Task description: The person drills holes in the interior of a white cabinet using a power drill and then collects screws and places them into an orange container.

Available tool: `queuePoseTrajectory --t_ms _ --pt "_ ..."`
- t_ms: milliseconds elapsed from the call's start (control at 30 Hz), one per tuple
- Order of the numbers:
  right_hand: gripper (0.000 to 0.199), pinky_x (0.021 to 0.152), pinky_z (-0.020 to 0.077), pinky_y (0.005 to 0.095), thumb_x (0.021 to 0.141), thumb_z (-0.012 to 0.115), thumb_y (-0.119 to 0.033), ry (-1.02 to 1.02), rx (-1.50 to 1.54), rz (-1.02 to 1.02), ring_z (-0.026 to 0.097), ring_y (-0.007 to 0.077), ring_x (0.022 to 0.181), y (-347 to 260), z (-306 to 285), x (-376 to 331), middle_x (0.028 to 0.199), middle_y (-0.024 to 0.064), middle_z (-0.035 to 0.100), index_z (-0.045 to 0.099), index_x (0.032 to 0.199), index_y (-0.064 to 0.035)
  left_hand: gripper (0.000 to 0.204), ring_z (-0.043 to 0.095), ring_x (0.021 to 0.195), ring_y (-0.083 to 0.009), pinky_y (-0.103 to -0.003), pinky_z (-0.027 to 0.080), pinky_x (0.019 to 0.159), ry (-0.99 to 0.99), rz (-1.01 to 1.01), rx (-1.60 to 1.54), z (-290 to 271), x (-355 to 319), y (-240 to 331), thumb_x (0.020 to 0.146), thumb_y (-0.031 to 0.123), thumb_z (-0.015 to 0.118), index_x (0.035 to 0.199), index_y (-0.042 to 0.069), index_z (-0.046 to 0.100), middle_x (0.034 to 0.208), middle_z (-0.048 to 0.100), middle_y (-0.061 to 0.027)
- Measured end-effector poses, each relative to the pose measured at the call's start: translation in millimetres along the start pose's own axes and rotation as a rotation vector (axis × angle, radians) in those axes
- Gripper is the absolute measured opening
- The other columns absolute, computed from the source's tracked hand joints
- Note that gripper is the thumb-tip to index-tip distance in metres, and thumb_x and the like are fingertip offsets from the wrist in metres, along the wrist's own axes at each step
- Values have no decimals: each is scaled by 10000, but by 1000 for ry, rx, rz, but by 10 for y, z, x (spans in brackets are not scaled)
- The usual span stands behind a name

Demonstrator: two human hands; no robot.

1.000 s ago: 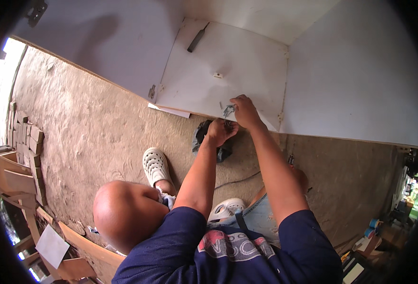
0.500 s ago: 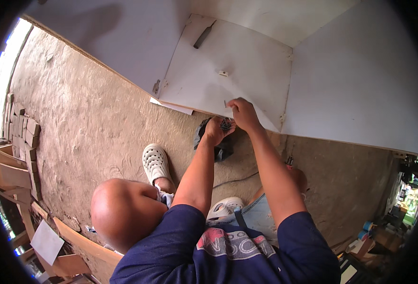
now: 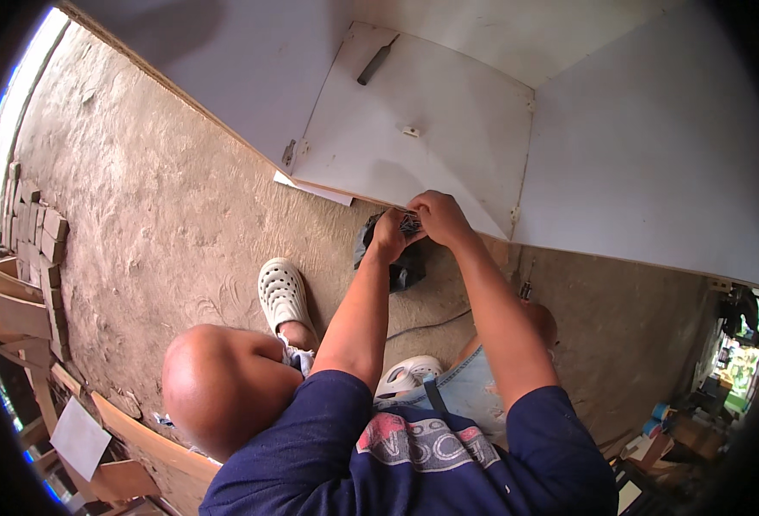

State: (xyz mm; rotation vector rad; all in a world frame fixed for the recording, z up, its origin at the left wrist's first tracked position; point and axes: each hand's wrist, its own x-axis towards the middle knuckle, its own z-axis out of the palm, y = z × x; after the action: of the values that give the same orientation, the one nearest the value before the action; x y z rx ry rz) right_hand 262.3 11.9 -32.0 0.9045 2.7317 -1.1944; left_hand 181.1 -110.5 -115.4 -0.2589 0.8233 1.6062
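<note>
My left hand (image 3: 388, 237) is cupped around a small heap of thin dark screws (image 3: 410, 225), near the front edge of the white cabinet (image 3: 474, 150). Over that heap, my right hand (image 3: 441, 217) has its fingertips bent together against the left hand's fingers; whatever they pinch is hidden. Below the hands a crumpled black plastic bag (image 3: 407, 273) rests on the ground. On the cabinet's inner panel lie a dark chisel-like tool (image 3: 374, 65) and a small pale fitting (image 3: 410, 132).
A metal hinge (image 3: 289, 152) sits at the panel's left corner. A dark cable (image 3: 431, 325) crosses the rough ground between my clog-shod feet (image 3: 282, 295). Wood offcuts (image 3: 151, 434) lie at the lower left, stacked bricks (image 3: 44, 232) at the left, clutter (image 3: 689, 430) at the lower right.
My right hand has come down from above the panel edge to the screws in my left hand. The small thin piece at its fingertips is no longer visible. The left hand stays in place.
</note>
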Motion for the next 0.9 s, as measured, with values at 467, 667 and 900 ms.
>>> queuePoseTrajectory --t_ms 467,667,900 --pt "207 823 582 436 890 689 -81 274 -348 -143 681 286 943 115 330 -284 930 82 663 826 1033 -140 404 592 1294 -265 -502 540 1036 40 50 64 -228 241 -222 1074 253 436 1385 51 596 1400 619 -115" --pt "195 856 584 450 906 682 -103 247 -306 -80 673 298 990 117 354 -275 977 89 667 821 1040 -131 420 586 1311 -280 -468 544 1038 -26 33 10 -278 254 -223 1074 261 469 1420 52 584 1420 616 -102" --pt "176 857 579 449 937 669 -115 312 -18 -68 698 336 968 118 287 -338 1009 139 707 782 1062 -64 352 671 995 -230 -359 574 830 105 262 551 -169 80 -179 1060 323 475 1149 33 654 1099 688 -111"
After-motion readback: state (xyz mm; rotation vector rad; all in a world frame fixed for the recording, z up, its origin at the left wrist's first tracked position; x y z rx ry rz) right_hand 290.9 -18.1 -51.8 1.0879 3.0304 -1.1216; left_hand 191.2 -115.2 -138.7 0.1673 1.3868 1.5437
